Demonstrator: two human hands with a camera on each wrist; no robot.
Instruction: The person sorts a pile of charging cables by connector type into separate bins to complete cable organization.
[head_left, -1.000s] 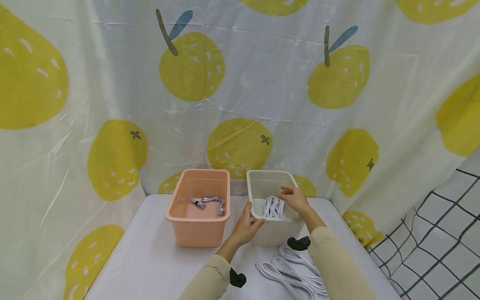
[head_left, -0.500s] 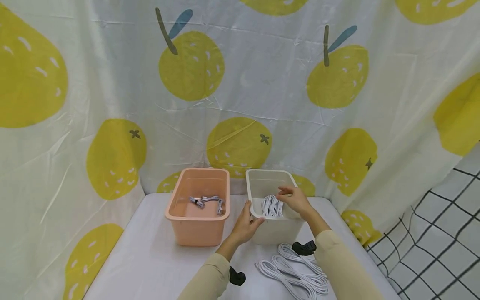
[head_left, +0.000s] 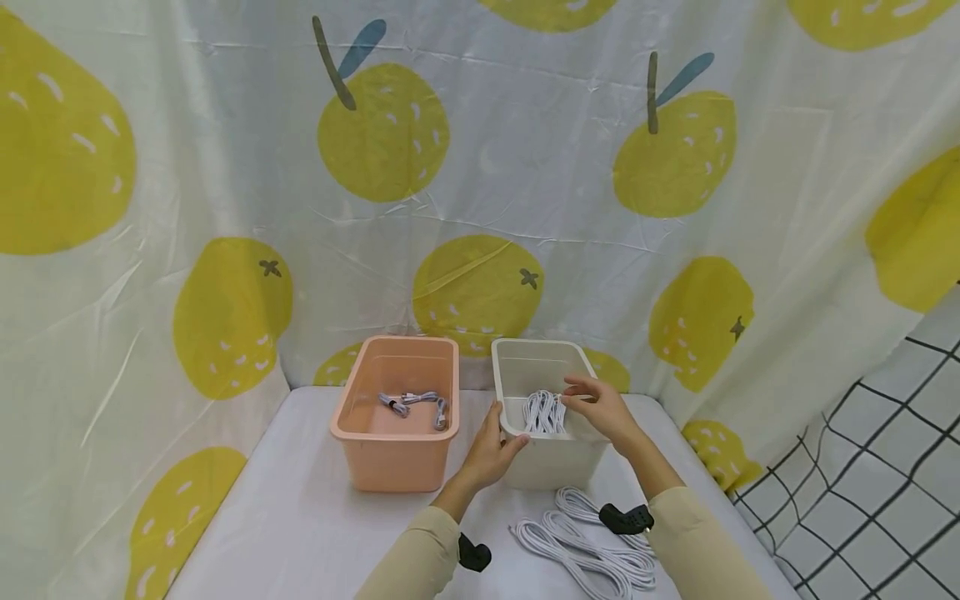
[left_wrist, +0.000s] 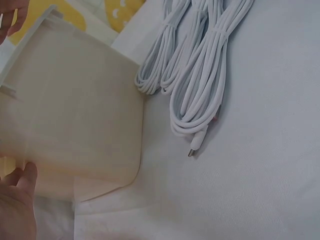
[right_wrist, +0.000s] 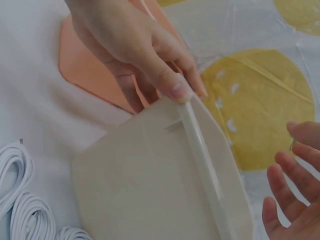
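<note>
My left hand [head_left: 486,454] grips the near left corner of a cream plastic bin [head_left: 558,464], thumb over the rim in the right wrist view. Inside the bin lies a bundle of white cables [head_left: 544,412]. My right hand [head_left: 606,410] hovers over the bin's right side, just right of that bundle. In the right wrist view the fingers [right_wrist: 286,185] of this hand are loosely spread and slightly bent, with nothing seen in the grasp. More coiled white cables [head_left: 588,554] lie on the table before the bin; one ends in a small metal-tipped plug [left_wrist: 198,142].
Left of the cream bin stands a peach bin [head_left: 397,462] holding several short grey cables [head_left: 422,397]. A white cloth covers the table [head_left: 285,517]. Behind hangs a fruit-print curtain [head_left: 480,150], and a black wire grid [head_left: 885,450] stands at the right.
My right hand has shifted a little to the right, away from the cable bundle, and its forearm has moved right too. The left hand keeps its hold on the bin's corner.
</note>
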